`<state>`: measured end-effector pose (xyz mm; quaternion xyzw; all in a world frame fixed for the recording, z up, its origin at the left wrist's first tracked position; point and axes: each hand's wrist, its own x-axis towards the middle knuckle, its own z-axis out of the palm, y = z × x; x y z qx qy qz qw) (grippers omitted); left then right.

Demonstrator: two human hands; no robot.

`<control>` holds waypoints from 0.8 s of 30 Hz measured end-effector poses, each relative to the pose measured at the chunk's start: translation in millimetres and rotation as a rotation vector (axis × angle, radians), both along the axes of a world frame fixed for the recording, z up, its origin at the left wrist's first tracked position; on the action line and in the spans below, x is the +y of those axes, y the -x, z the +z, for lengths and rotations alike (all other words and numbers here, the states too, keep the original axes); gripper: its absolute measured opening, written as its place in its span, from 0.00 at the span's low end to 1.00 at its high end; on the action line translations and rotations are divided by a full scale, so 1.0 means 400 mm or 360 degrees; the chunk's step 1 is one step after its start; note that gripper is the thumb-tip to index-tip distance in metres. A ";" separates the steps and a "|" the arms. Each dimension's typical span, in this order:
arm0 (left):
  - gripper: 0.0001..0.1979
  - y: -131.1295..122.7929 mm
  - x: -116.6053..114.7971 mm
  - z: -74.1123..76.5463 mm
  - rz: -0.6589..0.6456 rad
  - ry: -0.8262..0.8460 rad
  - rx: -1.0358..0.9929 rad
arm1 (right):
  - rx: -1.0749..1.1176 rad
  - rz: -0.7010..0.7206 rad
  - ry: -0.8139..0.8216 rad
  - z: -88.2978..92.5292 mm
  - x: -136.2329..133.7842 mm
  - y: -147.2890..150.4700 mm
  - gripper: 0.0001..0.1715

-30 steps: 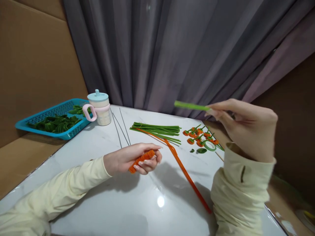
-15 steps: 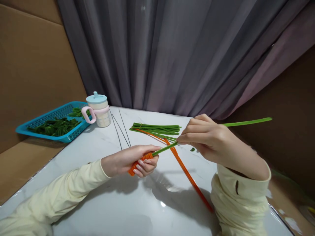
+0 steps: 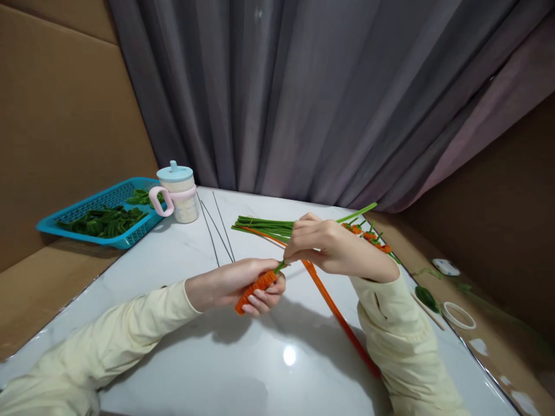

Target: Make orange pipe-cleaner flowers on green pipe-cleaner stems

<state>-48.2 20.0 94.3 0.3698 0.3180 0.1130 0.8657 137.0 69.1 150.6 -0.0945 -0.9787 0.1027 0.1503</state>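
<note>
In the head view my left hand is closed around an orange carrot shape made of tightly coiled pipe cleaner, tilted with its wider end up to the right. A green pipe cleaner comes out of that end. Close beside it, my right hand pinches the green pipe cleaner, whose far end sticks out behind the hand. Behind the hands lies a bundle of green pipe cleaners. Several long orange pipe cleaners run diagonally across the table, partly under my right arm.
At the back left are a blue basket with green coiled pieces and a lidded cup. Thin dark wires lie near the cup. Finished-looking orange and green pieces rest beyond my right wrist. A white ring is at the right edge.
My right hand has moved left and down along the green pipe cleaner, close to the orange coil. Less green shows between the hands. The orange pieces at the right have come into view.
</note>
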 end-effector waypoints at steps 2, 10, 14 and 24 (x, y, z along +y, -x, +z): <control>0.24 0.005 0.005 -0.006 0.0001 -0.0062 -0.0049 | 0.0051 -0.0052 0.0014 -0.001 0.008 -0.011 0.10; 0.25 0.010 0.001 0.004 0.0090 -0.0153 0.0057 | 0.0140 -0.0123 0.0033 -0.001 0.008 -0.030 0.09; 0.26 0.003 -0.008 0.019 0.0124 -0.0217 0.0154 | 0.0096 -0.0076 0.0042 -0.008 0.000 -0.015 0.10; 0.27 0.006 -0.001 0.022 0.0153 -0.0251 0.0139 | 0.0090 -0.0183 -0.0043 -0.005 0.005 -0.030 0.07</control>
